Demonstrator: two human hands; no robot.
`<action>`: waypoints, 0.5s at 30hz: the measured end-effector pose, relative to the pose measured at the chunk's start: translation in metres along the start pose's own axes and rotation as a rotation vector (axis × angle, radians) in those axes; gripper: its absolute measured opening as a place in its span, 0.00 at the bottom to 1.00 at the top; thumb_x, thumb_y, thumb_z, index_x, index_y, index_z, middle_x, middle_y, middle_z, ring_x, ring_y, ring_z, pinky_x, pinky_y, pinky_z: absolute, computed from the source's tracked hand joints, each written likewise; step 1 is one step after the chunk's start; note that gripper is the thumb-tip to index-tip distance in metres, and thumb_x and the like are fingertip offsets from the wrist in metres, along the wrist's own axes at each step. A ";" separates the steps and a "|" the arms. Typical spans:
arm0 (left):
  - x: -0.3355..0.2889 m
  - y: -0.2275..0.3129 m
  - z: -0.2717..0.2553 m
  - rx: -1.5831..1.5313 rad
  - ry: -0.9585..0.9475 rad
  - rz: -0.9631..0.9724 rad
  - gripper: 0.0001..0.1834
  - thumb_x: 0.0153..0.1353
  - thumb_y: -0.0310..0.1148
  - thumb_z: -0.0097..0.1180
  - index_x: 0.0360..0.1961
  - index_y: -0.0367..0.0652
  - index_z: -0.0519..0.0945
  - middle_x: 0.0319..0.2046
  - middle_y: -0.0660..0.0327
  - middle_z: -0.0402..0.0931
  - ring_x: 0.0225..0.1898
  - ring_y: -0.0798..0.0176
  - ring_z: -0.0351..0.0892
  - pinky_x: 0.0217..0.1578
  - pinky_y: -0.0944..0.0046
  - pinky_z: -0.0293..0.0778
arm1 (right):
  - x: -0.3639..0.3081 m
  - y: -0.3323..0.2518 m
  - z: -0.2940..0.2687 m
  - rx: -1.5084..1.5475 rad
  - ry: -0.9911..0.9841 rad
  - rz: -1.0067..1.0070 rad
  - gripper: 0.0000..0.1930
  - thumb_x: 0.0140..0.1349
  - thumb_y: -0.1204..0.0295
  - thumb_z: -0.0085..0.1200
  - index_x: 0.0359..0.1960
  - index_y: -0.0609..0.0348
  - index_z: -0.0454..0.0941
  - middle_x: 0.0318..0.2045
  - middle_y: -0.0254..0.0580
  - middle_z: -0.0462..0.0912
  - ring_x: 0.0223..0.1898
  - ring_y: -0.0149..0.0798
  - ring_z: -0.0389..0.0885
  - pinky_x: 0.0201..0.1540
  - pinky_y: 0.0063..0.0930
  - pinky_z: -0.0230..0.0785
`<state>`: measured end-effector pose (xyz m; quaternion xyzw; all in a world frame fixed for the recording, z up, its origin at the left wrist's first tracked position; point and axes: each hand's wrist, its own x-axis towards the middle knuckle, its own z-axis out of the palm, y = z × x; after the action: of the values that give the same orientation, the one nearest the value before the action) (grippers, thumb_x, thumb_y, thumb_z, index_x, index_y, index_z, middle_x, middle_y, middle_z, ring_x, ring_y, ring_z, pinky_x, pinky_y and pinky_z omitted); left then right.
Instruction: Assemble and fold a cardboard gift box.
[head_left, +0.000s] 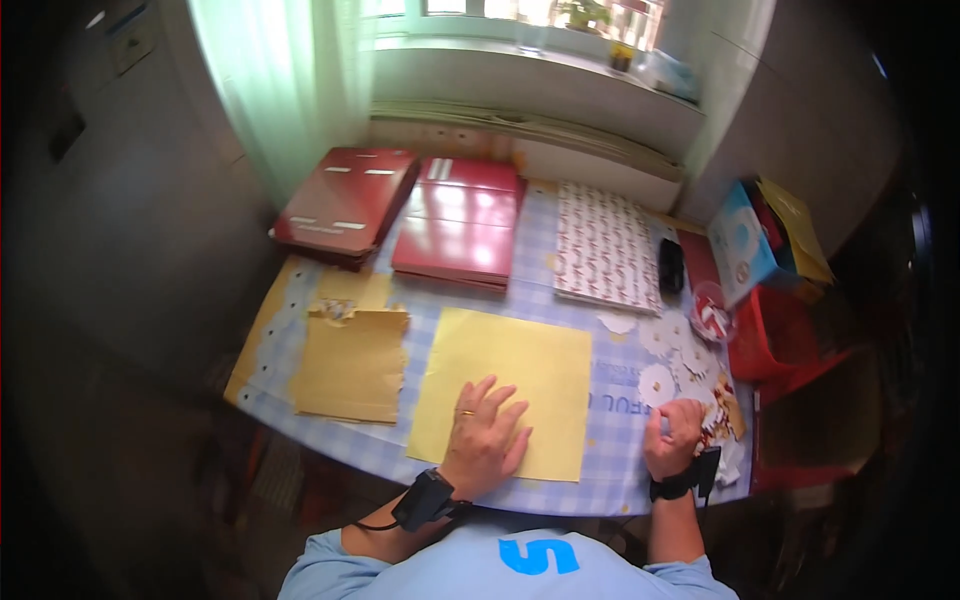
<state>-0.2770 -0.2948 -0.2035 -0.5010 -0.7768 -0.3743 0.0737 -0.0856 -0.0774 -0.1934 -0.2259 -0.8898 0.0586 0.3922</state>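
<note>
My left hand (pixel 487 438) lies on a square yellow sheet of paper (pixel 515 355), its fingers stretched out and slightly spread. The sheet rests flat on the table in front of me. Over at the right, my right hand (pixel 675 440) is closed, with its fingers curled in. What those fingers hold, if anything, is hidden. Just beyond it lie several white paper discs (pixel 657 383) with small centre holes. Small red, white and brown bits (pixel 728 410) are heaped beside that hand. Left of the yellow sheet lies a tan piece of cardboard (pixel 350 368) with a ragged edge.
Two stacks of glossy red folders or flat boxes, one left (pixel 345 205) and one right (pixel 458 225), occupy the far side. A patterned white-and-red stack (pixel 607 245), a black object (pixel 671 265), a clear tub (pixel 712 316), a blue-and-yellow box (pixel 745 240) and a red container (pixel 790 330) line the right.
</note>
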 end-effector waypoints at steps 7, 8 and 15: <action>-0.003 -0.001 0.003 -0.052 0.061 0.010 0.19 0.55 0.32 0.62 0.48 0.39 0.78 0.53 0.51 0.72 0.63 0.45 0.63 0.66 0.42 0.55 | -0.005 0.000 0.000 -0.018 -0.029 0.011 0.05 0.47 0.81 0.55 0.24 0.59 0.72 0.27 0.46 0.75 0.33 0.50 0.73 0.42 0.41 0.63; -0.003 -0.001 0.003 -0.055 0.077 0.011 0.19 0.55 0.31 0.63 0.48 0.40 0.79 0.53 0.52 0.73 0.63 0.45 0.65 0.66 0.43 0.56 | -0.006 0.000 -0.001 -0.007 -0.028 -0.014 0.05 0.47 0.81 0.55 0.24 0.59 0.72 0.27 0.46 0.75 0.33 0.50 0.73 0.42 0.41 0.63; -0.004 0.003 -0.014 -0.125 0.130 0.037 0.17 0.54 0.29 0.64 0.46 0.39 0.79 0.49 0.52 0.76 0.53 0.46 0.75 0.56 0.51 0.69 | 0.000 -0.019 -0.012 0.018 -0.058 -0.163 0.05 0.47 0.79 0.58 0.26 0.60 0.75 0.30 0.46 0.76 0.35 0.51 0.74 0.43 0.42 0.63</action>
<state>-0.2766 -0.3064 -0.1942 -0.4935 -0.7361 -0.4525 0.0992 -0.0833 -0.0950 -0.1794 -0.1475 -0.9157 0.0413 0.3715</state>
